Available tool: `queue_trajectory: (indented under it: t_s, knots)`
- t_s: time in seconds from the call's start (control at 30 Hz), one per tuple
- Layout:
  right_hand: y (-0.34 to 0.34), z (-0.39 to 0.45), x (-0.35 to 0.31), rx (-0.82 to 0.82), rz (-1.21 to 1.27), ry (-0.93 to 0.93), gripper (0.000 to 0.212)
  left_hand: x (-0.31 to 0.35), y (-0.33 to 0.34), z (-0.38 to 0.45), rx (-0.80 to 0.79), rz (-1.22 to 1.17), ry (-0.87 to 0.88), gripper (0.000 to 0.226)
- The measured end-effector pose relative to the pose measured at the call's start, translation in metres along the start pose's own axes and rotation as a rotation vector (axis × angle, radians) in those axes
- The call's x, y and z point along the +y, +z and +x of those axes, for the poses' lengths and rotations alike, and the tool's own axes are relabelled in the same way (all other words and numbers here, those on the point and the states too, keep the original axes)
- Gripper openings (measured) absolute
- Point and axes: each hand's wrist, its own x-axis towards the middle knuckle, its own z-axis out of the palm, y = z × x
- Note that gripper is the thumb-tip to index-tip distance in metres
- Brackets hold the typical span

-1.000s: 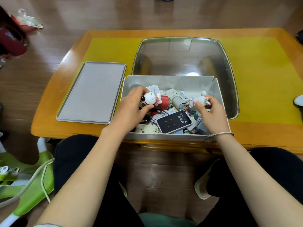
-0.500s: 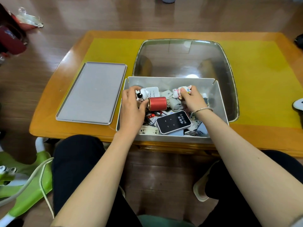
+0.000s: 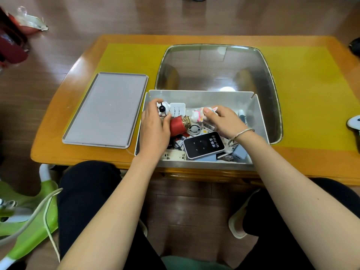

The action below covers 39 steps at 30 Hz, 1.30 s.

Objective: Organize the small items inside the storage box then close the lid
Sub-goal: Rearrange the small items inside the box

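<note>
white figurine [image 3: 163, 110] in left hand [image 3: 153, 129] fingers [image 3: 167, 118].

We see the storage box [image 3: 200, 98] on the desk [image 3: 58, 149], at its near edge, with the lid [image 3: 106, 110] lying flat just to its left. Behind the box sits a glass panel [image 3: 216, 67] set in the desk. Both hands reach into the box: the left hand [image 3: 153, 131] at its left end, the right hand [image 3: 224, 121] near the middle. A Wi-Fi device [image 3: 204, 145] lies between them, toward the near wall.
</note>
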Motion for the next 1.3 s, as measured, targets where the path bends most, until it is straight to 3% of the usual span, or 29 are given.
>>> queue_trajectory:
  t_s: [0.13,0.23,0.37,0.53,0.7,0.83,1.07,1.3]
  knots:
    - [-0.018,0.000,-0.001,-0.019,0.094,0.026,0.046,0.004,-0.001,-0.002,-0.043,-0.006,0.014,0.045]
    - [-0.036,0.000,-0.002,-0.009,0.104,-0.025,0.035,0.009,-0.001,-0.004,-0.086,-0.056,0.023,0.053]
    - [-0.063,0.002,0.006,0.085,0.114,-0.062,0.018,0.013,0.002,0.002,-0.122,-0.084,0.082,0.037]
    - [-0.083,0.010,0.027,0.283,0.008,-0.021,0.030,0.031,0.015,0.020,-0.152,-0.137,0.173,0.030]
    - [-0.078,0.013,0.039,0.304,-0.147,-0.056,0.030,0.055,0.040,0.041,-0.348,-0.185,0.208,0.028]
    - [-0.074,0.012,0.041,0.307,-0.313,-0.088,0.029,0.066,0.069,0.055,-0.457,-0.042,0.199,0.047]
    - [-0.078,0.015,0.051,0.292,-0.429,-0.080,0.027,0.054,0.099,0.074,-0.702,0.154,0.176,0.034]
    - [-0.074,0.017,0.057,0.299,-0.462,-0.118,0.027,0.038,0.106,0.078,-0.704,0.341,0.282,0.039]
